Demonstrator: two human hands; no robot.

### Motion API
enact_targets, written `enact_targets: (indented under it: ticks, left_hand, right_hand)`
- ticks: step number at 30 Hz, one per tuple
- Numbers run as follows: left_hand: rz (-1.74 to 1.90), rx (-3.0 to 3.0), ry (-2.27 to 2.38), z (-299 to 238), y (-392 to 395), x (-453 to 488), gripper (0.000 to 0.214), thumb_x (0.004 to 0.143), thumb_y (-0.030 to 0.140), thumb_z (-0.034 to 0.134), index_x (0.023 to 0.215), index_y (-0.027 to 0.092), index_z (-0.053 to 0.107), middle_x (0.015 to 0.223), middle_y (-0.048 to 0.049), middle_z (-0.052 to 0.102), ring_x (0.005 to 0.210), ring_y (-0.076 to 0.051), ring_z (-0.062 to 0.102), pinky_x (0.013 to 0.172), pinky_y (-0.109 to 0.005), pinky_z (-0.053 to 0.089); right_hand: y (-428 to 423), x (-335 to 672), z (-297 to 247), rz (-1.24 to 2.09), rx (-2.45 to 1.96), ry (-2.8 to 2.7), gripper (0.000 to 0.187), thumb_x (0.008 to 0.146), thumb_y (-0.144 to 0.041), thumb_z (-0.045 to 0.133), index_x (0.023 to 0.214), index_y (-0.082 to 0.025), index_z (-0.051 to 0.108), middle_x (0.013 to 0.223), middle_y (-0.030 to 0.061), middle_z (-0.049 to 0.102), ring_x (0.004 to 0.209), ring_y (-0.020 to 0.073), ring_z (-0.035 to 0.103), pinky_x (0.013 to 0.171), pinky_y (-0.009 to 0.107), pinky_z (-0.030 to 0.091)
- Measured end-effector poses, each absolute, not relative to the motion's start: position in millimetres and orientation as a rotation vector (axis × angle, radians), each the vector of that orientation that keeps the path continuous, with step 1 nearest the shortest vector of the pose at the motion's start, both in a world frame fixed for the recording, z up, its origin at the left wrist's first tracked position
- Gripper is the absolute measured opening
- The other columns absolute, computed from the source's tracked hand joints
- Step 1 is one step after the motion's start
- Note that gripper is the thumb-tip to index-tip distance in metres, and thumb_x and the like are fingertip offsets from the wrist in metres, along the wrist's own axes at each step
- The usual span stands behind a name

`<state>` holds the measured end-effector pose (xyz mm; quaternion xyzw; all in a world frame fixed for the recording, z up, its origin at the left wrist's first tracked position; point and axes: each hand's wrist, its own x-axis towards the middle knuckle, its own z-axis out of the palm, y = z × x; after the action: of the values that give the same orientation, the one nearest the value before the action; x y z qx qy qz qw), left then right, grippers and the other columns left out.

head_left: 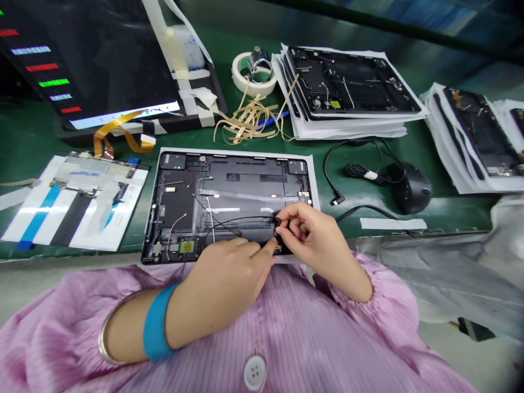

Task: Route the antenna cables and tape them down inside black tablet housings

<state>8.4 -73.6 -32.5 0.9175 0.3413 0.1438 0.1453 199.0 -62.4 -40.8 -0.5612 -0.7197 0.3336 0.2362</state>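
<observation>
A black tablet housing (245, 191) lies open side up near the bench's front edge, on a white sheet. Across it curves a thin black antenna cable (245, 219), whose right end reaches my right hand (317, 232). Thumb and index finger of that hand pinch the cable end at the housing's lower right; the tip itself is hidden. My left hand (229, 273) lies over the front edge with its index finger stretched out, the fingertip touching the housing close to the right fingers. Its thumb is out of sight. A white cable (210, 218) lies inside the housing.
To the left are a wired circuit board (94, 174) and a lit screen (110, 54). Behind lie a tape roll (239, 82), tan strips (245, 123) and stacked housings (352, 82). A mouse (411, 188), cable plug (338, 198) and second stack (475, 131) are right.
</observation>
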Motion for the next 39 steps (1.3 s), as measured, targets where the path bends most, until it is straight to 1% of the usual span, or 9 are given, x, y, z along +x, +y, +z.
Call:
enact_targets:
  ticks: [6, 19, 25, 30, 39]
  left_hand:
    - [0.373, 2.705, 0.944, -35.0, -73.1, 9.0, 0.035, 0.085, 0.019, 0.056, 0.119, 0.011, 0.059, 0.066, 0.0012, 0.064, 0.057, -0.017, 0.059, 0.048, -0.03, 0.046]
    - [0.321, 2.677, 0.932, -36.1, -72.7, 7.5, 0.032, 0.085, 0.019, 0.057, 0.116, 0.012, 0.06, 0.069, 0.0005, 0.065, 0.059, -0.017, 0.06, 0.05, -0.03, 0.047]
    - [0.328, 2.664, 0.95, -35.4, -70.2, 8.9, 0.028, 0.086, 0.018, 0.055, 0.112, 0.013, 0.062, 0.067, 0.0003, 0.066, 0.057, -0.016, 0.059, 0.05, -0.028, 0.047]
    - [0.297, 2.678, 0.936, -33.8, -70.4, 8.7, 0.029, 0.086, 0.019, 0.055, 0.113, 0.012, 0.062, 0.069, -0.0008, 0.067, 0.058, -0.016, 0.06, 0.051, -0.028, 0.048]
    - [0.262, 2.771, 0.922, -35.0, -71.7, 9.7, 0.032, 0.086, 0.018, 0.053, 0.116, 0.011, 0.06, 0.068, -0.0018, 0.066, 0.058, -0.016, 0.059, 0.049, -0.028, 0.046]
  right_hand:
    - [-60.5, 201.4, -39.7, 0.964, -1.534, -1.96, 0.016, 0.08, -0.011, 0.056, 0.092, -0.021, 0.052, 0.061, -0.0079, 0.044, 0.052, 0.0064, 0.043, 0.054, 0.02, 0.037]
    - [-57.0, 202.4, -36.6, 1.033, -1.51, -1.974, 0.015, 0.081, -0.012, 0.055, 0.093, -0.02, 0.052, 0.06, -0.008, 0.043, 0.05, 0.0061, 0.041, 0.051, 0.019, 0.037]
    - [-57.1, 202.3, -37.6, 1.034, -1.522, -1.97, 0.015, 0.082, -0.013, 0.055, 0.094, -0.02, 0.052, 0.061, -0.0074, 0.044, 0.051, 0.0069, 0.042, 0.051, 0.02, 0.037]
    - [-57.4, 200.9, -36.7, 1.019, -1.541, -1.967, 0.018, 0.079, -0.01, 0.056, 0.093, -0.021, 0.051, 0.06, -0.0081, 0.043, 0.049, 0.0068, 0.042, 0.051, 0.02, 0.036]
    - [-55.9, 198.0, -32.1, 0.963, -1.567, -2.044, 0.024, 0.076, -0.006, 0.056, 0.095, -0.02, 0.05, 0.067, -0.0066, 0.05, 0.052, 0.0066, 0.045, 0.056, 0.021, 0.039]
